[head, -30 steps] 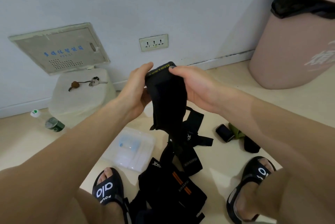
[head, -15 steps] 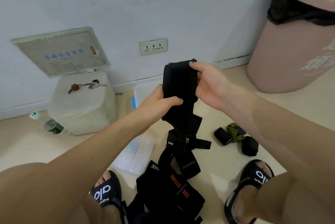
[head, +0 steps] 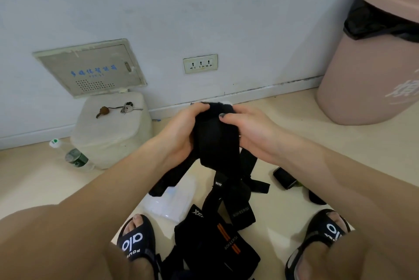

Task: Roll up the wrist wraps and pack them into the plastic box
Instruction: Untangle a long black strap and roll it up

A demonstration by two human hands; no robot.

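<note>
Lowered since the earlier frame: black fabric wrist wrap (head: 215, 136), gripped by left hand (head: 181, 130) and right hand (head: 247, 130), tail dangling over clear plastic lid (head: 172, 204).

The wall (head: 204, 7) is painted in a pale blue-grey colour and has a white skirting board (head: 260, 92) at the bottom. On the wall there is a cream socket plate (head: 200, 63) with three outlets, and to the left of it a grey access panel (head: 90, 67) with blue characters and small holes. The floor (head: 294, 125) is smooth and beige and reflects soft light. A white block (head: 111, 134) stands against the wall under the panel, with keys (head: 127, 107) on top. A plastic bottle (head: 72, 157) lies just beside the block. At the right stands a big pink bin (head: 371, 75) with a black liner.
</note>
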